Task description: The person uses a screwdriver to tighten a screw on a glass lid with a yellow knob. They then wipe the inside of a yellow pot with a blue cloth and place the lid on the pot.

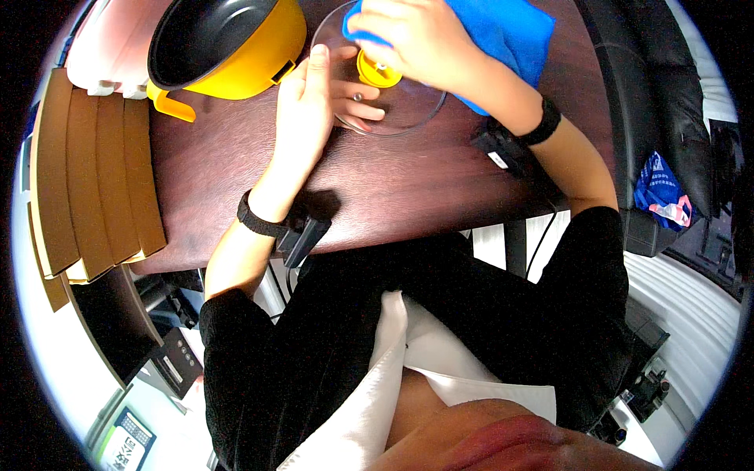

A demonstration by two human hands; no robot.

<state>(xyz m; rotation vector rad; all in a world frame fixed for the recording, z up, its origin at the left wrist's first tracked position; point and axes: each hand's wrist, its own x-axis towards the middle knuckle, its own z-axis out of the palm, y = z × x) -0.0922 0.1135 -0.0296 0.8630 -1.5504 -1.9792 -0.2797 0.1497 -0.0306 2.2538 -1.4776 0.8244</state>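
A clear round glass lid (420, 110) with a yellow knob (378, 71) is at the far middle of the table. My left hand (322, 94) holds it at its left side, fingers stretched beneath the glass and thumb pointing up by the rim. A small metal vent shows in the glass over those fingers. Above the lid, beside the knob, my right hand (404, 35) is closed on a blue cloth (510, 39). One end of the cloth pokes out left of that hand; the rest spreads behind my right forearm. The fingertips of my right hand are partly hidden.
Left of the lid stands a yellow pot (259, 59), black inside, its handle toward me. Brown cardboard (98, 173) lines the table's left end, below a pale pink item (114, 47). A black padded seat (656, 102) with a blue packet (660, 188) is at the right.
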